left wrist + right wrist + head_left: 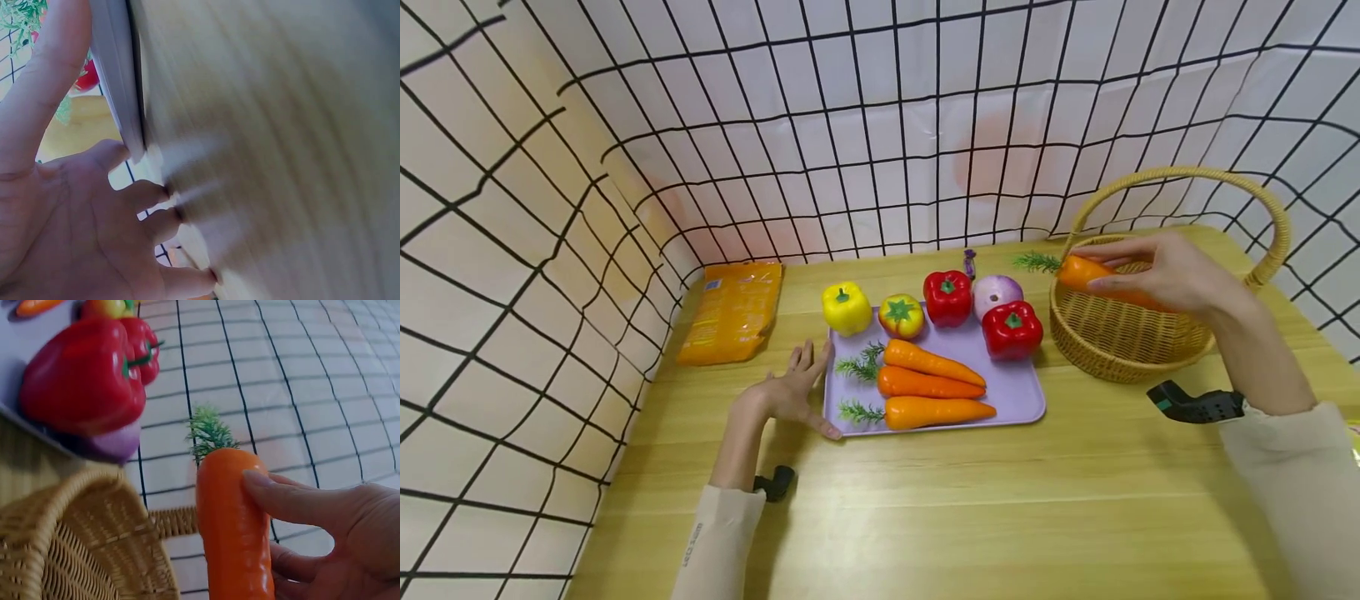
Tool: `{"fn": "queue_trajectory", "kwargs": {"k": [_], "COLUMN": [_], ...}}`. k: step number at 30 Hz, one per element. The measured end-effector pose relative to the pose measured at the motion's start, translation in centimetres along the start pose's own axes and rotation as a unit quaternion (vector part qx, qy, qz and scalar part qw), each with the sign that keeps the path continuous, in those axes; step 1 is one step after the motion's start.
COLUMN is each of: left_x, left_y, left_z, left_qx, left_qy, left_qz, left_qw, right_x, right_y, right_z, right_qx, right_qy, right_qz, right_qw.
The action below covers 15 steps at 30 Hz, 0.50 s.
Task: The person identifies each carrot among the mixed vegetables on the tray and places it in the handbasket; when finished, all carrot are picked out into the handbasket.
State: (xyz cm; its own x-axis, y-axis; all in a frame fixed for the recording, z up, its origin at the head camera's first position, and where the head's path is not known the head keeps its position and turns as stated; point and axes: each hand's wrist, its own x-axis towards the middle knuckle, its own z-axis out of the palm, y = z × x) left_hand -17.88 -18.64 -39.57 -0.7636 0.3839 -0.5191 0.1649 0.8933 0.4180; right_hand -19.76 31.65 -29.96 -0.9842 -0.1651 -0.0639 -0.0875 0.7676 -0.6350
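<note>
My right hand pinches an orange carrot with a green leafy top between thumb and fingers, over the wicker basket. The carrot lies roughly level above the basket's opening, its leaves toward the left. With fingers spread, my left hand touches the left edge of the lilac tray; in the left wrist view its fingertips meet the tabletop beside the tray. Three carrots lie side by side on the tray. Behind them are a yellow pepper, a yellow-red tomato-like vegetable, two red peppers and a purple onion.
An orange plastic packet lies at the back left of the wooden table. The basket's arched handle rises at the right. A black wire grid backed with white sheeting stands along the back and sides.
</note>
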Motion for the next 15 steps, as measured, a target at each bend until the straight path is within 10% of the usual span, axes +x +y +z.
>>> {"fn": "queue_trajectory", "kwargs": {"k": [15], "left_x": [-0.2], "left_y": [-0.5], "left_z": [0.1], "left_qx": [-0.005], "left_qy": [0.001], "left_qz": [-0.007], "left_qw": [1.0000], "right_x": [2.5], "right_y": [4.2], "right_z": [-2.2], "right_qx": [0.004], "right_qy": [-0.036], "right_qz": [0.089], "right_qw": [0.9954]}}
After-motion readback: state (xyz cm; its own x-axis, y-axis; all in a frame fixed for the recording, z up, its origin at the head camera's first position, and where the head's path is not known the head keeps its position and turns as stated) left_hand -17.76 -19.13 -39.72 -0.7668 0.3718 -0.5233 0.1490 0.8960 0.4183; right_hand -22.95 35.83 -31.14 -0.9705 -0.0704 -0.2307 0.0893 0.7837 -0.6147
